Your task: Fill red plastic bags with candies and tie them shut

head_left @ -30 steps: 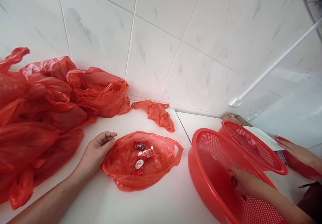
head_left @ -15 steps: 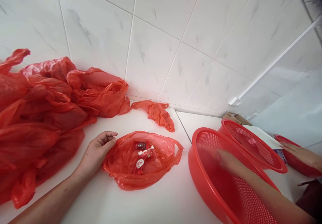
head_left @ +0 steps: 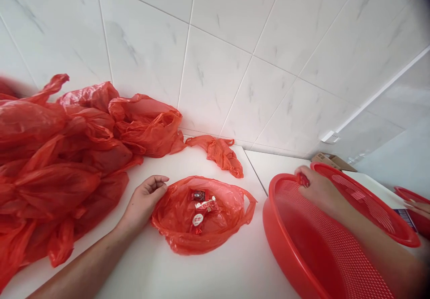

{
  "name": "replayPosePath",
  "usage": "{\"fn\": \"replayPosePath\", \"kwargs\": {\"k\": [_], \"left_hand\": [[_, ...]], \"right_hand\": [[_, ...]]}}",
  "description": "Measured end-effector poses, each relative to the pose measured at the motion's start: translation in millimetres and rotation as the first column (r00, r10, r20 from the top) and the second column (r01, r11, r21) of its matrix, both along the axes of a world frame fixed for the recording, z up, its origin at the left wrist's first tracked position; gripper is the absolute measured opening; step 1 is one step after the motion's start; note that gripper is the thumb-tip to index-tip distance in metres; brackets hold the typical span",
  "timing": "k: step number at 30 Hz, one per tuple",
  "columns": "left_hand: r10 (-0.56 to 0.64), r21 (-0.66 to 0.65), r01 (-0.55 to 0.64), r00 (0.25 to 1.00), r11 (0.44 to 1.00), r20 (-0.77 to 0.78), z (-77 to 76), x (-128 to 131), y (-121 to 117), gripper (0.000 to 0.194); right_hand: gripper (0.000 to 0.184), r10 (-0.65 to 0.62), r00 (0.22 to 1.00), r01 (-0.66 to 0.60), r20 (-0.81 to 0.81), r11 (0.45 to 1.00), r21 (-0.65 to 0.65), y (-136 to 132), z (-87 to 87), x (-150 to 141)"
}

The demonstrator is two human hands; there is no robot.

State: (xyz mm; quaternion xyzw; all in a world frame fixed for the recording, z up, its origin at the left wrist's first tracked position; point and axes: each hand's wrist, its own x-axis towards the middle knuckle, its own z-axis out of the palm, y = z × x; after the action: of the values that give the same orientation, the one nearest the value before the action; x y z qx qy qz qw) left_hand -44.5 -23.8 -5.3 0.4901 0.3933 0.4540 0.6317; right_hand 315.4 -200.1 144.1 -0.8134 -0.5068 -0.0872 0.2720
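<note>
A red plastic bag (head_left: 181, 240) lies spread on the white table with its mouth up. Inside it are several small wrapped candies (head_left: 198, 219), in red and dark wrappers. My left hand (head_left: 146, 198) pinches the left rim of this bag between thumb and fingers. My right hand (head_left: 314, 187) is closed around a small red-wrapped candy (head_left: 303, 179), only partly showing between the fingers. It is over the far rim of a large red perforated plastic basket (head_left: 280, 245). The basket's lower part is cut off by the frame.
Many crumpled red bags (head_left: 60, 164) are heaped at the left, and a single crumpled one (head_left: 223, 155) lies near the tiled wall. A second red basket (head_left: 366, 200), a cardboard box (head_left: 331, 160) and another person's hand (head_left: 419, 207) are at the right.
My right hand has risen from inside the near basket to its far rim, now with a red-wrapped candy in it. My left hand stays at the bag's rim. The view has shifted slightly.
</note>
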Motion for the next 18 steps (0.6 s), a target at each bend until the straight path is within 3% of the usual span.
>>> {"fn": "replayPosePath", "kwargs": {"k": [2, 4, 7, 9, 11, 13, 16, 18], "left_hand": [[0.005, 0.009, -0.005, 1.000, 1.000, -0.001, 0.4, 0.2, -0.2, 0.037], [0.002, 0.014, -0.002, 1.000, 1.000, -0.005, 0.0, -0.3, -0.1, 0.036], [-0.013, 0.016, 0.013, 1.000, 1.000, -0.007, -0.6, -1.8, -0.2, 0.034], [-0.017, 0.014, 0.017, 1.000, 1.000, 0.002, -0.1, -2.5, -0.5, 0.034], [-0.013, 0.006, 0.013, 1.000, 1.000, 0.020, 1.1, -2.6, -1.0, 0.035], [-0.007, -0.001, 0.007, 0.999, 1.000, 0.038, 2.2, -2.3, -1.3, 0.036], [-0.004, -0.004, 0.004, 0.999, 1.000, 0.052, 2.6, -1.5, -0.7, 0.034], [-0.011, 0.004, 0.011, 0.998, 1.000, 0.060, 1.5, -1.0, 0.2, 0.032]], "right_hand": [[0.022, 0.058, 0.998, -0.056, 0.014, 0.991, -0.124, 12.8, 15.1, -26.1], [0.030, 0.209, 0.978, -0.210, -0.023, 0.963, -0.170, 28.6, 18.6, -60.3], [0.039, 0.477, 0.877, -0.476, -0.062, 0.842, -0.252, 54.4, 5.3, -106.2], [0.047, 0.577, 0.812, -0.573, -0.095, 0.753, -0.324, 66.5, -5.5, -123.9], [0.062, 0.597, 0.789, -0.599, -0.144, 0.698, -0.392, 68.9, -9.6, -131.9], [0.073, 0.555, 0.813, -0.569, -0.176, 0.694, -0.441, 58.5, -5.8, -135.6], [0.058, 0.473, 0.859, -0.503, -0.198, 0.704, -0.502, 22.0, 3.3, -140.5], [0.053, 0.435, 0.859, -0.505, -0.272, 0.629, -0.591, -9.1, 1.9, -140.9]]}}
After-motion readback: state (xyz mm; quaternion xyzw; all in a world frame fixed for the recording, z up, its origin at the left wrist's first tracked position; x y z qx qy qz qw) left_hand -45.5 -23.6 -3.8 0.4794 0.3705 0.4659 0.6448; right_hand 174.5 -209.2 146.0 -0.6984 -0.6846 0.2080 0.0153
